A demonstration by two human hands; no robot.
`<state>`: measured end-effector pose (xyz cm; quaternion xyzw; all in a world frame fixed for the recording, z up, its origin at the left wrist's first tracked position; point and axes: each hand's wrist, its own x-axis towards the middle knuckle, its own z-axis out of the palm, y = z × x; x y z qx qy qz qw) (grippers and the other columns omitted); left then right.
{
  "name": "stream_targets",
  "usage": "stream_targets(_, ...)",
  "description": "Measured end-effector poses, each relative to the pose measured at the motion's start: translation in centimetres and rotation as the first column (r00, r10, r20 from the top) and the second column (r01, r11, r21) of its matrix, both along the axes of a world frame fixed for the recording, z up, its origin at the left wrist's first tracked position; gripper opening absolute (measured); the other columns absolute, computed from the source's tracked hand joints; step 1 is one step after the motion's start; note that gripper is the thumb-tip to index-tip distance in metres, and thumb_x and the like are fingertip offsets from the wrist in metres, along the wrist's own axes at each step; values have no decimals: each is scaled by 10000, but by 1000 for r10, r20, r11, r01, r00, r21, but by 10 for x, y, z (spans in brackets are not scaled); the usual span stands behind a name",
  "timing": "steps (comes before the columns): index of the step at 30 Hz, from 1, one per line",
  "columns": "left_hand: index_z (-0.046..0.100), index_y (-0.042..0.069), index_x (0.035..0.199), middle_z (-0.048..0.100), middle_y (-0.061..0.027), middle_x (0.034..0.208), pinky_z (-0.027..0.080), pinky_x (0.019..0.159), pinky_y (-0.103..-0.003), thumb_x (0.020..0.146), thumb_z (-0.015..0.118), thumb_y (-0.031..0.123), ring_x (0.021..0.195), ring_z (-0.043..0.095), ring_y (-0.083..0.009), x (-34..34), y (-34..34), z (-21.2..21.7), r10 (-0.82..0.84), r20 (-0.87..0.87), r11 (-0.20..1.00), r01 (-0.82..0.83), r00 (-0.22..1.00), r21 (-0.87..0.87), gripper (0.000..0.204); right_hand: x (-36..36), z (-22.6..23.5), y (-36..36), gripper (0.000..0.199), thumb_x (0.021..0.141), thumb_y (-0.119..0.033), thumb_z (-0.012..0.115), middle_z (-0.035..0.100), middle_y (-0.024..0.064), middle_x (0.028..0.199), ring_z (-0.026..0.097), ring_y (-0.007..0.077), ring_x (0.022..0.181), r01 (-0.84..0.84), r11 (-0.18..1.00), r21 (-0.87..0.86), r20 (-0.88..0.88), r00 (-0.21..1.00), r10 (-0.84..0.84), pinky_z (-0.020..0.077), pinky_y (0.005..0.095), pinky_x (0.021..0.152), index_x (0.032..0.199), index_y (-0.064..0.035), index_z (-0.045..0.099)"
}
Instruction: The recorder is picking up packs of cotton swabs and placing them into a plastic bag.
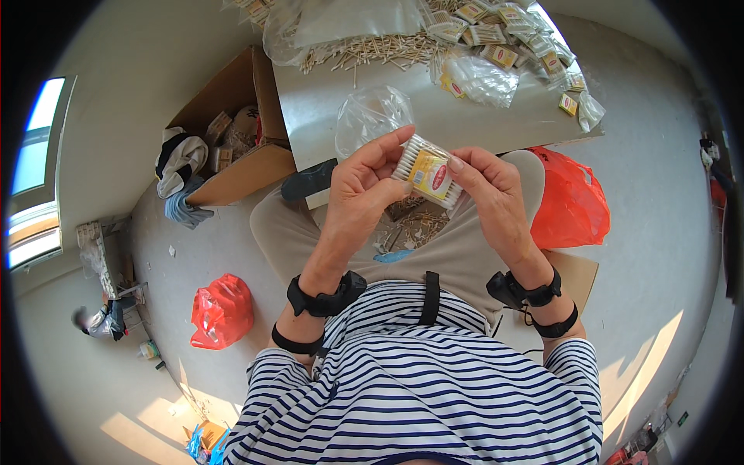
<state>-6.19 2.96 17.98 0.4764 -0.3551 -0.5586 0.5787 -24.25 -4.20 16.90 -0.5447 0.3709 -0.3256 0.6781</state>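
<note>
Between my two hands, over my lap, is a small pack of cotton swabs (431, 172) with a yellow and red label, tilted a little. My left hand (363, 180) grips its left end, thumb on the front and index finger along the upper edge. On the right end, the thumb of my right hand (490, 184) presses near the label; the fingers behind are hidden. A clear plastic bag (373, 116) lies on the table's near edge, just beyond my left hand. Loose swabs (372, 51) are heaped farther back on the metal table (310, 101).
Filled swab packs (504, 54) pile up at the table's back right, beside clear bags (484, 81). An open cardboard box (248, 172) with cloth over its side stands left. Red plastic bags lie on the floor at left (222, 311) and by my right knee (570, 200).
</note>
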Motion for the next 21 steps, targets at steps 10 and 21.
stream_targets(10,523,-43,1360,668,-107,1120,547,837,-284,833,570,-72,985,634,-140,-1,-1,-3,72,29,997,-73,997,23,531,0,2,4,280,983,-217,598,657,-2,848,537,26,747,-32,999,7,18,999,32,444,190,661,1064,41,670)
stream_targets(21,485,-61,1377,620,-154,1241,559,896,-308,826,583,-88,1076,637,-177,-4,-1,2,66,-58,997,-64,996,32,561,5,-4,5,260,990,-192,583,672,-3,864,560,16,774,77,993,86,80,993,-84,470,190,691,1041,46,675)
